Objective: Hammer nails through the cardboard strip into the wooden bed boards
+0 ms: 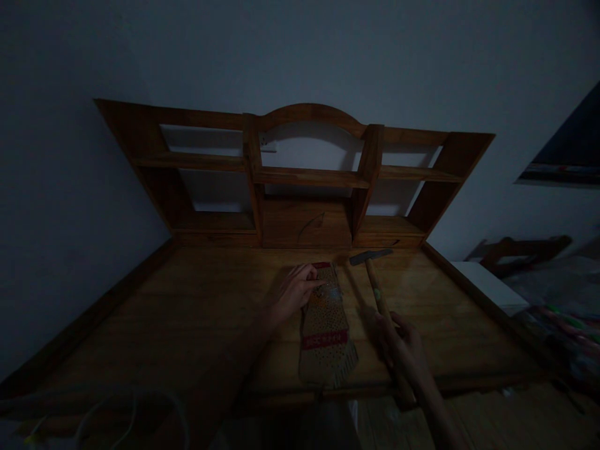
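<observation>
A hammer (379, 294) with a wooden handle and a dark metal head is gripped in my right hand (402, 347), its head raised above the desk on the right. My left hand (300, 287) rests at the upper left part of a cardboard piece (325, 319), thumb and fingers drawn together. Whatever is between those fingertips is too small and dark to make out. Many small dark dots or holes cover the cardboard, which has red printed bands and a torn lower right edge. A pale, shiny patch shows near my left fingertips.
The cardboard lies on a wooden desk (201, 312) with raised side edges. A wooden shelf unit (304, 178) stands along its back against the wall. To the right are a white surface (490, 284), a wooden chair back (525, 250) and a heap of plastic-wrapped items (562, 325). The light is dim.
</observation>
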